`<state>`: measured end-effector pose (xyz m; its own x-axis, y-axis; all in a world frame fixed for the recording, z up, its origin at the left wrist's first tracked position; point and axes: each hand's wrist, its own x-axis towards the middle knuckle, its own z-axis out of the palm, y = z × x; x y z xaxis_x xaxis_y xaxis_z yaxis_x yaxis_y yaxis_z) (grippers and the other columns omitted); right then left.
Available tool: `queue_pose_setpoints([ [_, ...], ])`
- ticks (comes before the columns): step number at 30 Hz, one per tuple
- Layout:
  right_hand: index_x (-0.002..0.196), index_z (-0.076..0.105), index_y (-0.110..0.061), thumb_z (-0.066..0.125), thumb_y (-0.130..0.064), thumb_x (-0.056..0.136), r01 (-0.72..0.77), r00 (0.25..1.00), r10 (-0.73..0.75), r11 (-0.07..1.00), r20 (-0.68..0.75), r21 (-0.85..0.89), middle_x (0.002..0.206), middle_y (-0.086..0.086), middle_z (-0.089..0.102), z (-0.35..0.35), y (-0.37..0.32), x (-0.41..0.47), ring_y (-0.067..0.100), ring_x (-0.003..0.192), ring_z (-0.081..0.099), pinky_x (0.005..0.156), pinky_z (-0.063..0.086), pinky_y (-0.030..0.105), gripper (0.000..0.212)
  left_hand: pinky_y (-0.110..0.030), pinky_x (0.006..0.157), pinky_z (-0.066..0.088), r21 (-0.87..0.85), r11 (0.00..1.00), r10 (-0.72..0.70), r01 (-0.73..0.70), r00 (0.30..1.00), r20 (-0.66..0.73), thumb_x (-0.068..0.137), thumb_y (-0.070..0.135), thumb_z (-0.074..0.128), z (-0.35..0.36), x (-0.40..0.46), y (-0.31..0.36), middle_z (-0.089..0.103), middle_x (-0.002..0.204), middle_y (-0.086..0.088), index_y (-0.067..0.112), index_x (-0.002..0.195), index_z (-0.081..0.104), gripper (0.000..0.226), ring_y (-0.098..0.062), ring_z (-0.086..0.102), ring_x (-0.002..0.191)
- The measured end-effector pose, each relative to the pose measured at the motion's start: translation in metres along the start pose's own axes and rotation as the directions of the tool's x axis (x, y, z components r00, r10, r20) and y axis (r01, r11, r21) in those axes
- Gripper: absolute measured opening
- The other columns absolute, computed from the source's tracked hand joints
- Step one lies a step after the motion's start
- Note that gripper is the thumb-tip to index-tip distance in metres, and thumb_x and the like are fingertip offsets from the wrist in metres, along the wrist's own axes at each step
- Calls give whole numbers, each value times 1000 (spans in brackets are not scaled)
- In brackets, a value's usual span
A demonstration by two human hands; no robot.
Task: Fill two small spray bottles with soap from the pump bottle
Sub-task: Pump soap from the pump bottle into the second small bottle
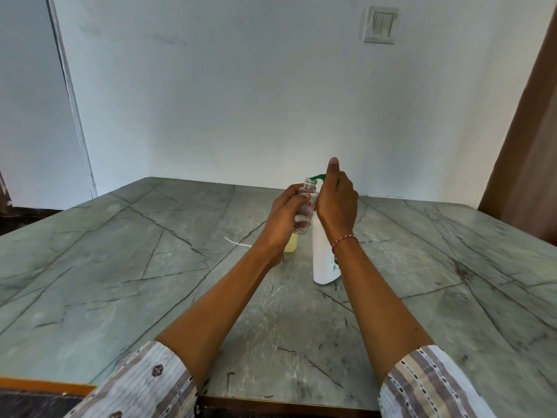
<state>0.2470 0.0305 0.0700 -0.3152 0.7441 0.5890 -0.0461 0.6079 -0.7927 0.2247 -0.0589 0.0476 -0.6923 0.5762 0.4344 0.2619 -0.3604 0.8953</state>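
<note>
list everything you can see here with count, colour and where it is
clear spray bottle: 1, transparent, uncapped, held up with its open neck under the green spout
pump bottle: 1, white with green pump head, standing on the table
filled bottle: 1, yellowish liquid inside, on the table, mostly hidden behind the left wrist
white tube: 1, thin, lying on the table left of the bottles
table: 1, grey-green marble pattern
wall switch: 1, white, upper right wall
left hand: grips the clear spray bottle
right hand: on the pump head, red-and-white thread at the wrist
</note>
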Motion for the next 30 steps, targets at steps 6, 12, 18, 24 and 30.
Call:
queue_pose_setpoints([
  [6,88,49,-8,28,-26,99,32,998,-27,994,51,-104,72,0,46,0,4,3,12,61,42,54,34,16,29,-20,61,43,-35,999,-39,39,999,-3,97,21,36,-2,2,-1,56,87,-9,17,108,55,22,-16,51,74],
  [12,86,44,-12,31,-23,100,44,998,-38,987,42,-156,61,-12,34,1,3,2,6,51,36,50,30,-4,22,-21,63,46,-16,999,-46,46,999,-25,98,24,34,0,1,-3,57,89,-8,12,120,52,31,-14,55,77],
  [18,95,46,-10,29,-27,97,23,996,-16,996,83,-89,80,2,46,-7,3,2,16,75,42,64,34,23,24,-16,56,44,-23,999,-42,42,999,-18,98,21,34,1,0,-3,57,79,1,16,112,54,25,-11,53,73],
  [24,84,43,-8,32,-18,97,0,1000,0,1000,-12,-16,61,-8,36,-2,1,-1,8,53,37,44,26,13,20,-20,64,45,-8,999,-50,50,998,-28,98,21,35,2,-1,-6,57,82,-1,20,105,54,21,-12,54,76],
  [30,87,48,-9,29,-36,100,-40,999,40,999,-15,-9,63,-9,42,-1,0,1,7,56,43,46,28,10,35,-19,62,48,-10,999,-50,50,998,-37,98,21,35,2,1,-6,58,83,0,17,112,54,24,-12,56,76],
])
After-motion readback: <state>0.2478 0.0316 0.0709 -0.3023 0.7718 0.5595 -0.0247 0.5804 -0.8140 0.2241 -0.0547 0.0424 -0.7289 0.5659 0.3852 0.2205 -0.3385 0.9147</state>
